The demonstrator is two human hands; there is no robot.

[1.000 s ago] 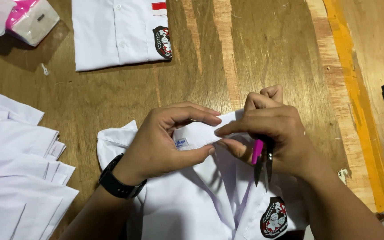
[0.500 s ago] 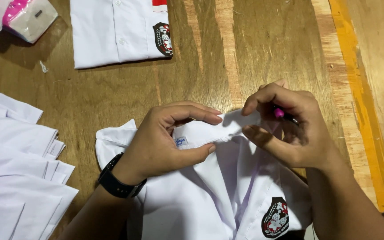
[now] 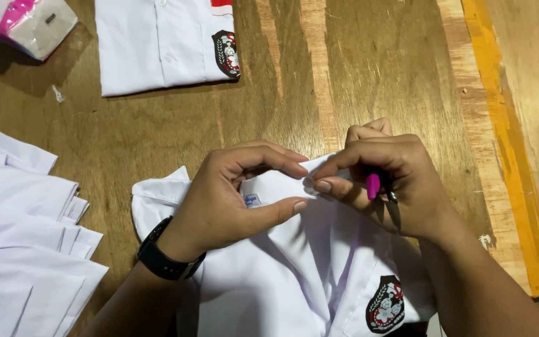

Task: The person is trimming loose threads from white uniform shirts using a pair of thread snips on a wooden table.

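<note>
We are pinching the collar (image 3: 310, 171) of a white school shirt (image 3: 294, 274) lying on the wooden table (image 3: 357, 75), our left hand (image 3: 232, 196) fingers closing on the fabric. Our right hand (image 3: 388, 181) is gripping the collar too, while curling around a pink-handled tool (image 3: 373, 186).

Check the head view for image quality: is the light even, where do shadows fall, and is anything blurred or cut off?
Head view: warm, fairly even light on the wooden table; soft shadows lie under the left hand and right hand on the white shirt. Hands and collar are sharp, no motion blur. The folded shirt and the stack of white pieces are cut by the frame edges.
</note>
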